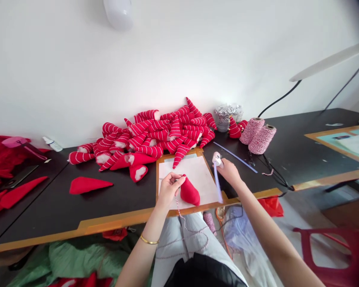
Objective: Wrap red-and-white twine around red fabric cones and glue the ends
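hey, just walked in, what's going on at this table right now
A person's left hand pinches a plain red cone near its tip, over a white sheet. The right hand holds what looks like a white glue gun, apart from the cone. Red-and-white string trails from the left hand to the lap. Behind lies a pile of mostly striped red cones.

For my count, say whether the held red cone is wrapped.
The red cone looks bare: plain red body, nothing wound on it. Near its tip, by the left hand, cannot tell.

Plain red cone [190,192], red-white spools [262,140]
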{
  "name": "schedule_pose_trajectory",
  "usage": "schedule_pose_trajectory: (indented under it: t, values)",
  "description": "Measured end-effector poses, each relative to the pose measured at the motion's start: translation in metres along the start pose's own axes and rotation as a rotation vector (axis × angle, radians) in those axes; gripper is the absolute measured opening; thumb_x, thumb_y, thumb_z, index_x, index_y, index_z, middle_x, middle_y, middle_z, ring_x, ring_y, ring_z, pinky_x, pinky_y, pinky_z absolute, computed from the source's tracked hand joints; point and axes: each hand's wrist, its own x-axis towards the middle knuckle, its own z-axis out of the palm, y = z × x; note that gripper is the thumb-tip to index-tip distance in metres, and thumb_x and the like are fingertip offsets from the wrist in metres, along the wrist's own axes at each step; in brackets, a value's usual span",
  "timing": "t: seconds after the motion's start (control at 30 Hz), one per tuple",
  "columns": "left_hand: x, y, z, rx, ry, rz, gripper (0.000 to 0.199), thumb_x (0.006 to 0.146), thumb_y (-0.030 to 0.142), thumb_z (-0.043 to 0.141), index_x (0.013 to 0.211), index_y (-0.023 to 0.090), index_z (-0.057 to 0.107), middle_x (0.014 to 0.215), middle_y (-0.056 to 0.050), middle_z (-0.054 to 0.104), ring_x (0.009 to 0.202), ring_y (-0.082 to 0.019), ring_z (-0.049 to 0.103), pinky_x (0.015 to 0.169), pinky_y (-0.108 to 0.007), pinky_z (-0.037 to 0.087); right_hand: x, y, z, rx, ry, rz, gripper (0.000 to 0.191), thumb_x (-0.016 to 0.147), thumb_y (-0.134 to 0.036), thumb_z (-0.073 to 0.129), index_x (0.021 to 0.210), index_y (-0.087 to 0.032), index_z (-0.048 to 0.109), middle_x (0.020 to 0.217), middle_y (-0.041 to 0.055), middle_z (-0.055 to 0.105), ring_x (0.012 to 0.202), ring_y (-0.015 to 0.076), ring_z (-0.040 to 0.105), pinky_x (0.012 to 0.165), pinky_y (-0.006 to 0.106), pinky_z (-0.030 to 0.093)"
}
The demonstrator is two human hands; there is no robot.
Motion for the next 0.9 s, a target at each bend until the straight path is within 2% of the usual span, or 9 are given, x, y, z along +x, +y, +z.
schedule_pose_trajectory:
  t: [0.13,0.23,0.33,0.4,0.47,0.53,0.63,0.77,0.9]
  values:
    - [-0.014,0.017,0.001,-0.068,-0.030,-0.057,0.044,0.062,0.038,0.090,0.071,0.017,0.053,0.069,0.004,0.062,0.039,0.001,0.031,0.035,-0.015,0.019,0.014,-0.005,-0.003,-0.089,0.004,0.056,0.034,0.083,-0.031,0.073,0.110,-0.010,0.068,0.123,0.0256,0.065,0.120,0.0410,0.058,0.095,0.047,0.047]
    - [-0.021,0.027,0.006,-0.144,-0.056,-0.114,0.048,0.058,0.038,0.092,0.071,0.017,0.051,0.067,0.005,0.061,0.041,0.001,0.030,0.035,-0.014,0.017,-0.017,-0.035,-0.004,0.225,0.040,-0.159,0.041,0.089,-0.034,0.067,0.126,-0.017,0.065,0.139,0.0191,0.058,0.135,0.0358,0.048,0.110,0.050,0.039]
    - [-0.020,0.029,0.010,-0.200,-0.091,-0.160,0.048,0.058,0.040,0.092,0.073,0.018,0.051,0.056,0.010,0.048,0.039,0.000,0.023,0.035,-0.015,0.016,-0.066,-0.075,-0.002,0.801,-0.410,-0.410,0.050,0.097,-0.048,0.056,0.140,-0.023,0.056,0.131,0.0110,0.066,0.122,0.0273,0.060,0.104,0.045,0.046]
    - [-0.018,0.025,0.011,-0.163,-0.087,-0.153,0.046,0.062,0.044,0.090,0.074,0.019,0.053,0.052,0.011,0.040,0.040,-0.002,0.026,0.036,-0.015,0.020,-0.093,-0.098,0.002,1.002,-0.547,-0.367,0.060,0.092,-0.051,0.064,0.144,-0.023,0.052,0.130,0.0094,0.067,0.116,0.0265,0.063,0.100,0.042,0.049]
    - [-0.017,0.021,0.010,-0.018,-0.021,-0.048,0.039,0.069,0.046,0.085,0.078,0.019,0.058,0.062,0.006,0.053,0.050,-0.006,0.047,0.045,-0.017,0.036,-0.111,-0.113,0.009,1.115,-0.509,-0.232,0.062,0.087,-0.049,0.072,0.140,-0.022,0.056,0.125,0.0084,0.069,0.112,0.0264,0.064,0.097,0.040,0.050]
    - [-0.020,0.019,0.007,0.204,0.095,0.149,0.032,0.077,0.047,0.079,0.087,0.020,0.065,0.094,-0.003,0.067,0.087,-0.015,0.065,0.071,-0.023,0.051,-0.118,-0.121,0.017,1.228,-0.441,-0.008,0.061,0.086,-0.052,0.071,0.136,-0.021,0.058,0.112,0.0075,0.071,0.097,0.0251,0.066,0.085,0.037,0.054]
    - [-0.035,0.019,0.003,0.438,0.060,0.225,0.034,0.087,0.051,0.067,0.104,0.022,0.065,0.123,-0.009,0.064,0.121,-0.026,0.059,0.100,-0.037,0.047,-0.120,-0.129,0.030,1.370,-0.276,0.281,0.063,0.085,-0.058,0.068,0.136,-0.022,0.056,0.101,0.0066,0.070,0.084,0.0233,0.066,0.072,0.033,0.054]
    - [-0.055,0.016,0.001,0.446,-0.286,-0.077,0.057,0.084,0.049,0.072,0.129,0.022,0.050,0.131,-0.014,0.062,0.115,-0.029,0.064,0.093,-0.042,0.052,-0.123,-0.138,0.044,1.380,-0.112,0.241,0.058,0.087,-0.056,0.066,0.133,-0.024,0.055,0.114,0.0083,0.066,0.103,0.0255,0.063,0.087,0.036,0.053]
    - [-0.062,0.015,-0.009,0.312,-0.416,-0.115,0.064,0.081,0.044,0.077,0.133,0.023,0.045,0.138,-0.012,0.057,0.121,-0.027,0.061,0.100,-0.041,0.050,-0.123,-0.134,0.045,1.202,0.065,0.058,0.047,0.096,-0.061,0.048,0.120,-0.023,0.061,0.126,0.0098,0.058,0.116,0.0248,0.056,0.098,0.039,0.047]
